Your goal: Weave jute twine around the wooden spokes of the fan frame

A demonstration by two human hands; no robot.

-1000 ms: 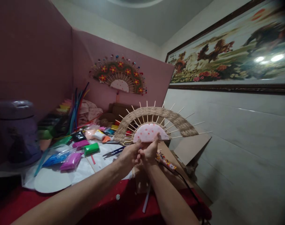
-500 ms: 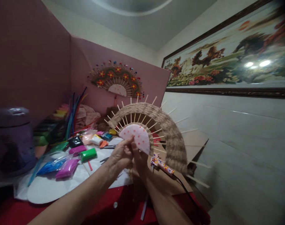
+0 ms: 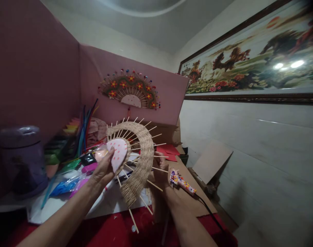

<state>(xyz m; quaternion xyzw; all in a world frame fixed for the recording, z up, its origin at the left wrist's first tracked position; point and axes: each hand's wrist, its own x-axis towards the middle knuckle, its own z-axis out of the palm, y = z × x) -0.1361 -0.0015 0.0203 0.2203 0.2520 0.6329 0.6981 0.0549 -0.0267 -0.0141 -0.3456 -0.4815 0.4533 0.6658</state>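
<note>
My left hand (image 3: 104,166) is closed on a fan-shaped craft piece, its thumb on the white, red-spotted half-round centre (image 3: 119,154). Thin wooden sticks radiate from that centre through a woven band of brown twine (image 3: 144,147), and their bare ends stick out past it. The piece is tilted, one end of the band pointing down towards me. Behind the sticks on its right side is my right hand (image 3: 161,168), fingers bent. The band and sticks partly cover those fingers, so whether they grip the edge is unclear.
A flower-patterned glue gun (image 3: 182,181) with a black cord lies on cardboard at right. Red sheets (image 3: 169,151) are behind it. Colourful clay packets (image 3: 89,168) and a lilac container (image 3: 22,161) stand left. A finished decorated fan (image 3: 130,87) hangs on the pink panel.
The fan has swung left and turned clockwise, its right end now pointing down. My right hand has left the spotted centre for the outer right side, while my left keeps its hold.
</note>
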